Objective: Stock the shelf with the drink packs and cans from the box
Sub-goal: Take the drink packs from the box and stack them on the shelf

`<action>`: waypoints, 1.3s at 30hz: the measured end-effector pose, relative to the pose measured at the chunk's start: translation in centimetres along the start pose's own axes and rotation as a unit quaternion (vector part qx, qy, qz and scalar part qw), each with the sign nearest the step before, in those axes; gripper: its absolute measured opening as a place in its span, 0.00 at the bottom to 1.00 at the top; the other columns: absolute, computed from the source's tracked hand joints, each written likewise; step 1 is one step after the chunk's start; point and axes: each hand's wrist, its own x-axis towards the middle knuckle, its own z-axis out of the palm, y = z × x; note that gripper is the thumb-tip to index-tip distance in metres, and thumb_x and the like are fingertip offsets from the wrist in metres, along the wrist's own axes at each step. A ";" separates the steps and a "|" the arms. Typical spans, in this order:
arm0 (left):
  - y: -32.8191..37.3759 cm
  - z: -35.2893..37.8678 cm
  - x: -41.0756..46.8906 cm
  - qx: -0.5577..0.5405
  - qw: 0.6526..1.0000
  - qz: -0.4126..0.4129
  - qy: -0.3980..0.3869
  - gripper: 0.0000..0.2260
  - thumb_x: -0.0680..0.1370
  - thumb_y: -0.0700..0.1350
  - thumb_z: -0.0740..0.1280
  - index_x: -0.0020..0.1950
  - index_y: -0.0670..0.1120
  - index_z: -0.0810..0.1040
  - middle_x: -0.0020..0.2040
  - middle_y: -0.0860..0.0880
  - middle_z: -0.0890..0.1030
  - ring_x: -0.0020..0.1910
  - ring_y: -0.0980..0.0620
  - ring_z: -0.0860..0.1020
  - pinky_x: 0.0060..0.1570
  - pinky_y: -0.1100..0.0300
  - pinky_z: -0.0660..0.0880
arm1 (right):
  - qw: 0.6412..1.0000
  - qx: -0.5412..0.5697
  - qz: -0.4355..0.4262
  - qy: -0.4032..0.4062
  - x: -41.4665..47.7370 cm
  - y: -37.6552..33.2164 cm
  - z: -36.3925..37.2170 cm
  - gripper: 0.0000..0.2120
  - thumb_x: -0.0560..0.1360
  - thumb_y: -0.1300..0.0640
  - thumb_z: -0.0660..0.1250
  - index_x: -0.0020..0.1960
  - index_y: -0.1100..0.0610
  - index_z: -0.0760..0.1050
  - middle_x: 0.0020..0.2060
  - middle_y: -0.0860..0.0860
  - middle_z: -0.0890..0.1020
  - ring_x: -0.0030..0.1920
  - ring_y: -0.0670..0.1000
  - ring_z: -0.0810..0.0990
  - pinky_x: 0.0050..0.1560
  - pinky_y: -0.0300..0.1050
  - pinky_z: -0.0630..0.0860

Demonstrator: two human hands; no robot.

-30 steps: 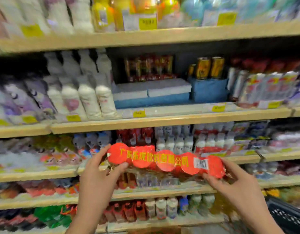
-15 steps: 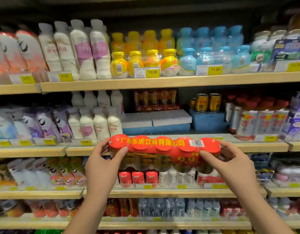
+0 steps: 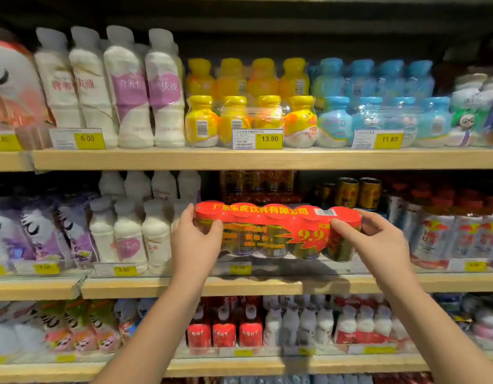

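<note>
The left hand (image 3: 194,239) and right hand (image 3: 378,239) grasp the two ends of a red-topped drink pack (image 3: 275,231), held just above the front edge of the middle shelf (image 3: 184,286). Behind it stand gold cans (image 3: 359,192); white bottles (image 3: 128,234) crowd its left end, red-capped bottles (image 3: 439,231) its right. Yellow bottles (image 3: 248,120) fill the shelf above.

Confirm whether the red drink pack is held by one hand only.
No: the left hand and the right hand grip opposite ends of the drink pack.
</note>
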 end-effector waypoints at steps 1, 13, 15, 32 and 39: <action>0.3 0.5 1.1 0.004 1.000 -0.008 -0.004 0.31 0.78 0.49 0.69 0.79 0.46 0.63 0.73 0.48 0.73 0.67 0.51 0.73 0.67 0.52 0.71 | 1.000 -0.003 0.002 0.005 1.4 0.1 0.7 0.39 0.58 0.25 0.76 0.64 0.43 0.81 0.57 0.43 0.84 0.61 0.46 0.81 0.64 0.55 0.78; 2.4 6.3 10.7 0.122 0.976 -0.169 -0.065 0.03 0.79 0.37 0.63 0.48 0.40 0.76 0.46 0.42 0.78 0.44 0.43 0.78 0.40 0.57 0.73 | 0.999 0.026 0.005 -0.043 14.7 1.4 8.5 0.34 0.71 0.43 0.79 0.72 0.56 0.76 0.65 0.54 0.82 0.64 0.57 0.80 0.58 0.48 0.75; 1.6 7.4 12.3 0.138 0.984 -0.107 -0.033 0.19 0.77 0.37 0.64 0.68 0.41 0.74 0.62 0.39 0.79 0.62 0.37 0.76 0.60 0.49 0.74 | 0.998 0.024 -0.019 -0.053 15.8 2.0 9.1 0.26 0.72 0.44 0.78 0.66 0.55 0.80 0.60 0.54 0.85 0.60 0.58 0.82 0.53 0.46 0.73; -1.6 9.1 14.1 0.135 0.990 -0.039 -0.024 0.29 0.75 0.33 0.61 0.77 0.44 0.65 0.70 0.42 0.74 0.69 0.40 0.70 0.64 0.56 0.64 | 0.993 -0.020 -0.050 -0.108 17.8 4.0 11.7 0.27 0.75 0.42 0.74 0.70 0.52 0.78 0.65 0.51 0.83 0.66 0.54 0.79 0.68 0.56 0.75; -1.6 9.1 13.6 0.206 0.978 -0.010 -0.044 0.31 0.77 0.41 0.65 0.79 0.40 0.60 0.75 0.40 0.69 0.74 0.39 0.66 0.72 0.45 0.64 | 0.989 -0.018 -0.013 -0.143 16.4 4.0 11.6 0.38 0.76 0.51 0.75 0.81 0.57 0.62 0.75 0.55 0.74 0.74 0.57 0.73 0.73 0.59 0.70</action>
